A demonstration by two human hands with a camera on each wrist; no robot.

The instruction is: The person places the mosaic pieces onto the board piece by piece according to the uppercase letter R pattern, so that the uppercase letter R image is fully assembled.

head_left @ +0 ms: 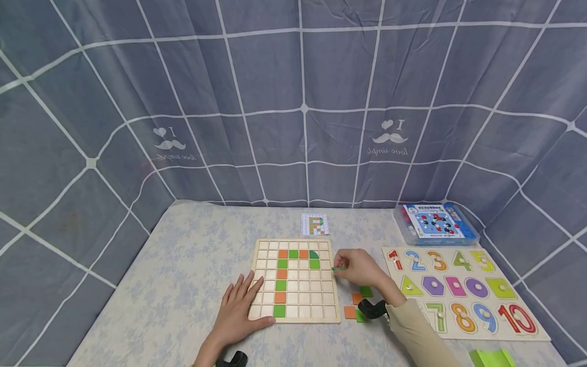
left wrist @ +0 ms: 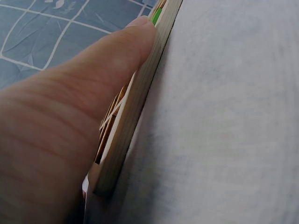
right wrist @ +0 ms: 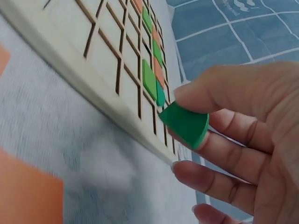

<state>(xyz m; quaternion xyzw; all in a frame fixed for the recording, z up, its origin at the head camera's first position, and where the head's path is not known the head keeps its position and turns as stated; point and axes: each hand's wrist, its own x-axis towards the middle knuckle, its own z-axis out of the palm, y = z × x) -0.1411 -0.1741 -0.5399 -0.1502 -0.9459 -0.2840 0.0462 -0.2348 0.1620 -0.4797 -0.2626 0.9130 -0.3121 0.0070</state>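
Observation:
A wooden grid board (head_left: 304, 300) lies on the table, with orange and green square tiles in one column and along an upper row. At that row's right end sits a dark green quarter-circle tile (head_left: 314, 254), above a light green square (head_left: 314, 264). My left hand (head_left: 238, 311) rests spread over the board's lower left corner, its thumb (left wrist: 126, 46) along the near edge. Just off the board's right edge, my right hand (head_left: 359, 267) pinches another dark green quarter-circle tile (right wrist: 187, 123) between thumb and fingers.
Loose orange and green tiles (head_left: 350, 312) lie right of the board, under the right wrist. A pattern card (head_left: 315, 224) is behind the board. To the right are a number puzzle board (head_left: 463, 295), a plastic box (head_left: 435, 224) and a green tray (head_left: 492, 358).

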